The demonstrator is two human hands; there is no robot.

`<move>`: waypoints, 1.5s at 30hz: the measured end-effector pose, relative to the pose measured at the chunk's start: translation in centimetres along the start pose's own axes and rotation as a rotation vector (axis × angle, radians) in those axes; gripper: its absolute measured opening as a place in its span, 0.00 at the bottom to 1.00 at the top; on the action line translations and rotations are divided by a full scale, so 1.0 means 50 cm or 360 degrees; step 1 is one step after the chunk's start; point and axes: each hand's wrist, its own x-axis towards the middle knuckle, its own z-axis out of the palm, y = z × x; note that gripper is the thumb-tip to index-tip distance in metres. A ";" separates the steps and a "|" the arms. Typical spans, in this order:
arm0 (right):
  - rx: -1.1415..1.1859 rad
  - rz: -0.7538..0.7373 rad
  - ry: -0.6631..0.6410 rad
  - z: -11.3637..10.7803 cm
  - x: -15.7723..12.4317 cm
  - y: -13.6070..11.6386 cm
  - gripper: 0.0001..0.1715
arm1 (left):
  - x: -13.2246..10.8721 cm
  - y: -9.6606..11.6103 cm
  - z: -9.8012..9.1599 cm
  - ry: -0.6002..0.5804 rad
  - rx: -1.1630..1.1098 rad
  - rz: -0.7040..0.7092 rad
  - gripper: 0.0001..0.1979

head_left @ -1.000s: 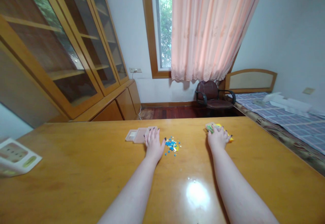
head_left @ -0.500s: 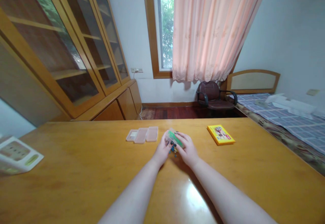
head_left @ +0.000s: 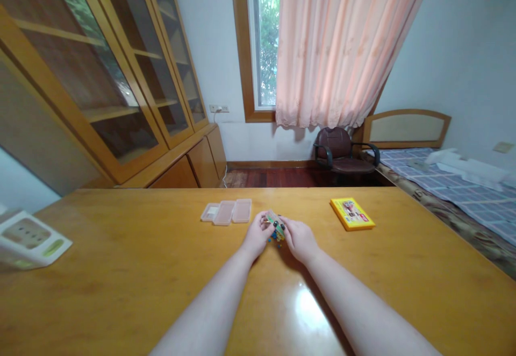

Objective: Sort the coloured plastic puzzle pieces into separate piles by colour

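Both my hands meet at the middle of the wooden table. My left hand and my right hand are closed together on a small green card-like piece held between their fingertips. Under and between the hands lies a little heap of small blue and yellow bricks, mostly hidden by the fingers. A yellow booklet or box lies flat to the right of my right hand. Three small clear plastic lids or trays sit in a row just left of my left hand.
A white carton lies at the table's left edge. Beyond the table stand a glass-fronted wooden cabinet, a dark armchair under a pink curtain, and a bed along the right wall.
My right hand left the yellow booklet and brought the green piece to the middle. My left hand moved right to join it over the small bricks, and both have drawn closer together.
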 end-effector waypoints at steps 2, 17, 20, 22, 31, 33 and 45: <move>-0.0109 -0.0030 0.0009 0.002 -0.001 -0.001 0.20 | -0.002 0.002 0.002 0.0012 -0.0016 -0.0027 0.25; -0.0288 0.0066 0.0021 0.011 -0.004 -0.009 0.17 | -0.006 0.024 0.016 0.0173 -0.0084 -0.0140 0.20; -0.0292 0.0145 0.0055 0.012 -0.003 -0.010 0.17 | -0.008 0.023 0.014 0.0180 -0.0107 -0.0139 0.20; -0.0289 0.0248 0.0075 0.012 -0.002 -0.006 0.17 | -0.011 0.021 0.015 0.0168 -0.0113 -0.0143 0.20; 0.0089 0.0384 0.0062 0.020 0.011 0.034 0.18 | -0.001 -0.001 0.005 0.0235 -0.0075 0.0025 0.29; 0.0153 0.0446 0.0030 0.024 0.012 0.041 0.17 | 0.001 -0.004 -0.002 0.0263 0.0097 0.0123 0.29; 0.0489 0.0679 0.0000 0.037 0.011 0.059 0.15 | -0.016 0.020 -0.017 0.0177 0.0690 0.0380 0.30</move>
